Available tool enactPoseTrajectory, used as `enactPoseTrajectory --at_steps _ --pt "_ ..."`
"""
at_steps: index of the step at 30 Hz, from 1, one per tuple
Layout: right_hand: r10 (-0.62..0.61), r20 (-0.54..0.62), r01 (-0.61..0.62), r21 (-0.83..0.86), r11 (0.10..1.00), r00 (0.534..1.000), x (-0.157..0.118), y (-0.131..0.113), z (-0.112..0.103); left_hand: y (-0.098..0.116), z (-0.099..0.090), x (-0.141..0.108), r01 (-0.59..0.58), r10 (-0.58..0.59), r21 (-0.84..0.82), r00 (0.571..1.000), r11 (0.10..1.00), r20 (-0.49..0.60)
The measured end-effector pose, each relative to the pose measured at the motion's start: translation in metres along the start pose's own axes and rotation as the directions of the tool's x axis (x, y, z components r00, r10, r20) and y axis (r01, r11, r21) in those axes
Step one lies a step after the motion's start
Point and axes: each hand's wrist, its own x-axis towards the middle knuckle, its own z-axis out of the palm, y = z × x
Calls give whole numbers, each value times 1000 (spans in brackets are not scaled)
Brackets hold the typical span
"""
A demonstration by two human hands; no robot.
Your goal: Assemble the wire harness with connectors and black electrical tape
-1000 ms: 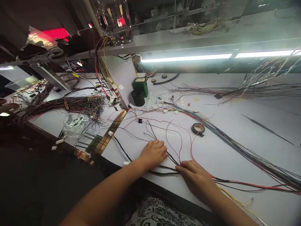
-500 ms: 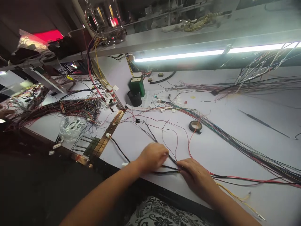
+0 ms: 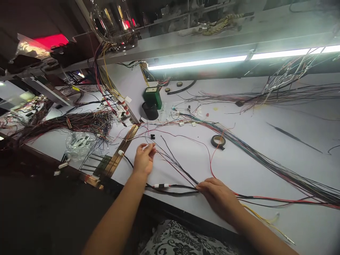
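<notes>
Toward the left, my left hand point(image 3: 144, 158) pinches the ends of thin wires point(image 3: 170, 161), one of them dark red, which stretch taut to the right. My right hand point(image 3: 219, 194) lies closed over the wire bundle where these wires meet thicker black cables point(image 3: 183, 193). Its fingertips press the junction against the table. A black and white connector point(image 3: 162, 186) sits in line on one cable, between my hands. Further left a white plug point(image 3: 120, 152) ends another black cable. The small black connector point(image 3: 152, 136) lies just beyond my left fingertips.
A black tape roll point(image 3: 217, 146) lies beyond my right hand. Long wire bundles point(image 3: 255, 152) cross the table on the right. At the back stand a green box point(image 3: 155, 98) and a black cup point(image 3: 150, 111). A wooden strip point(image 3: 123, 148) borders the left side; a lit shelf hangs above.
My left hand has moved left and away from me, drawing the thin wires out straight. The black and white connector has come into view. My right hand stays at the junction.
</notes>
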Motion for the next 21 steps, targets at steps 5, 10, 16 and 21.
enactPoseTrajectory --at_steps 5,10,16,21 --pt "-34 -11 34 -41 999 999 -3 3 2 16 -41 25 -15 22 70 994 997 -106" --pt "-120 6 120 -100 988 993 -3 0 -1 3 -15 -39 -521 446 564 850 640 279" --pt "-211 55 218 -205 954 976 -11 -6 -21 -48 20 -112 -929 65 357 364 103 929" --pt "-105 69 121 -305 945 992 -12 -12 -31 -64 15 -114 -917 93 397 398 24 913"
